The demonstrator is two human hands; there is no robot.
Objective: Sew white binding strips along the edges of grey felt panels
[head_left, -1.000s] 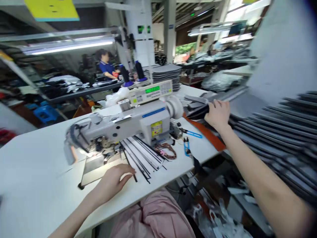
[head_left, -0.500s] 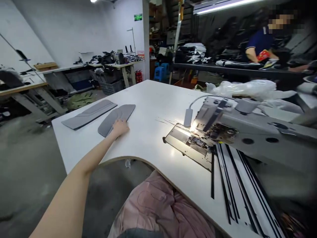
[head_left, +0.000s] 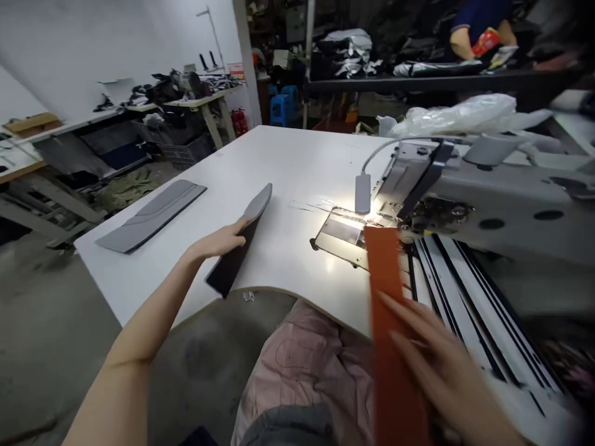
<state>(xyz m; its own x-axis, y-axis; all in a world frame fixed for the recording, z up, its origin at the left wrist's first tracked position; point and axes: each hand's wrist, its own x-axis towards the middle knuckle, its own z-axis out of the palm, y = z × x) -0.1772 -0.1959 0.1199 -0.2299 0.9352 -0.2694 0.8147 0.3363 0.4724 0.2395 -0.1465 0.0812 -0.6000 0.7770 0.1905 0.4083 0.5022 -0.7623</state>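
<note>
My left hand [head_left: 220, 240] grips a grey padded panel [head_left: 260, 199] by its edge. The panel is tipped up off the white table [head_left: 297, 161], and its dark underside faces me. A second grey panel [head_left: 153, 214] with stitched lines lies flat farther left. At the lower right, my right hand [head_left: 432, 353], somewhat blurred, has a long orange-brown strip [head_left: 385, 266] between its thumb and fingers. The strip's far end reaches the metal plate of the sewing machine [head_left: 493, 192], whose lamp lights the needle area.
Black-and-white strips [head_left: 469, 291] run along the table right of the plate. Loose threads [head_left: 307, 205] lie left of the needle. Clear plastic [head_left: 460, 118] is heaped behind the machine. A co-worker's arm [head_left: 462, 43] shows at a dark bench. The table's front edge curves inward before my lap.
The panel under my left hand has been lifted from lying flat to a steep tilt. My right hand has come into view with the orange-brown strip. The view has turned slightly downward.
</note>
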